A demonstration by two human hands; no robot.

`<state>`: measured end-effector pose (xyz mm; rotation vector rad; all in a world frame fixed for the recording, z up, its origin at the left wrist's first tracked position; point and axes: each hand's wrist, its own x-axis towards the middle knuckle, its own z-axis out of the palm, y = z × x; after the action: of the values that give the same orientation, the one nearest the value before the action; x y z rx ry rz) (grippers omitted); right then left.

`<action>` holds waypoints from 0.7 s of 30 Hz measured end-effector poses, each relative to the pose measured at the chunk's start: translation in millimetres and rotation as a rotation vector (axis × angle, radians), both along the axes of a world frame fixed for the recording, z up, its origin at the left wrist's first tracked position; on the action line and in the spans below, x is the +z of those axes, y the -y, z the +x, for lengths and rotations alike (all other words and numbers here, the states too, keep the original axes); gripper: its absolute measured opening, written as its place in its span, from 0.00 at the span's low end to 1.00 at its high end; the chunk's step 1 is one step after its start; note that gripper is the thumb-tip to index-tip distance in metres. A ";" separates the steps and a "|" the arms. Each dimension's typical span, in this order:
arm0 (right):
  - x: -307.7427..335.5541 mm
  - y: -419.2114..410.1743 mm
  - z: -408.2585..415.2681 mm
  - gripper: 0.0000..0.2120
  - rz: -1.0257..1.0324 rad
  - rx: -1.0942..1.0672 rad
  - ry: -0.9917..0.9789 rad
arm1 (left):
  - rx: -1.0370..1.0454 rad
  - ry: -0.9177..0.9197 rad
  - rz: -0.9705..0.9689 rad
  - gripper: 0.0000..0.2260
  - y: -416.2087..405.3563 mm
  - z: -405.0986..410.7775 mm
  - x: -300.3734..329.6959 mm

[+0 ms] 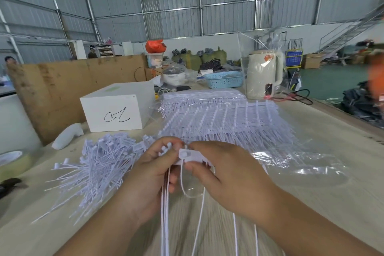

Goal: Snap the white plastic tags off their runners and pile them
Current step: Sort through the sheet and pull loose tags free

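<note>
Right hand (224,170) pinches the tag (188,155) at frame centre, left hand (153,170) grips the runner (164,203), tails hanging toward the bottom edge, pile (99,164) lying left

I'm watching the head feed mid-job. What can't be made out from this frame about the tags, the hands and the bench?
- Head view: the tag pinched between the left hand and right hand; fingers hide whether it has snapped off.
- Tails run off the bottom edge.
- Pile of loose tags: too tangled and blurred to count.
- Tape roll: cut by the left edge.
</note>
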<state>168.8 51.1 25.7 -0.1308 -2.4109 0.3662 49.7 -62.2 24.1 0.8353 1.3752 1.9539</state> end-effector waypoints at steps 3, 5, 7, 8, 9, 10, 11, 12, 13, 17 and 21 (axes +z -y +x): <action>-2.5 -0.4 0.7 0.18 -0.044 -0.031 0.001 | -0.021 0.022 0.002 0.12 0.8 -0.3 0.9; -3.8 -2.2 0.8 0.22 -0.092 -0.047 0.025 | -0.017 -0.012 -0.015 0.16 1.4 0.6 1.4; -5.2 -3.4 -0.3 0.23 -0.128 -0.056 0.038 | -0.002 -0.059 -0.030 0.17 1.8 1.3 1.9; -6.0 -3.8 -1.0 0.23 -0.143 -0.060 0.040 | 0.004 -0.076 -0.032 0.16 1.7 1.3 1.8; -6.5 -4.0 -1.6 0.23 -0.160 -0.063 0.047 | 0.007 -0.085 -0.028 0.14 1.3 1.6 1.7; -6.5 -4.0 -1.9 0.23 -0.180 -0.063 0.054 | 0.006 -0.090 -0.022 0.13 1.0 1.4 1.5; -6.2 -4.0 -1.9 0.23 -0.204 -0.058 0.066 | 0.001 -0.093 -0.014 0.12 0.9 1.2 1.0; -5.6 -3.8 -1.6 0.23 -0.230 -0.048 0.076 | -0.009 -0.105 -0.009 0.11 1.2 1.2 0.4; -4.6 -4.1 -1.1 0.22 -0.259 -0.036 0.085 | -0.022 -0.130 -0.007 0.11 1.8 1.4 -0.2; -1.5 -5.8 0.6 0.18 -0.292 -0.024 0.122 | -0.070 -0.232 -0.011 0.11 3.6 0.4 -3.4; 0.6 -4.3 0.9 0.15 -0.323 0.014 0.171 | -0.090 -0.263 -0.012 0.08 4.3 -2.1 -4.3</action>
<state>169.7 55.4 26.4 -0.3000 -2.5027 0.7781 47.6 -66.4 19.8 1.1612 1.4666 1.8142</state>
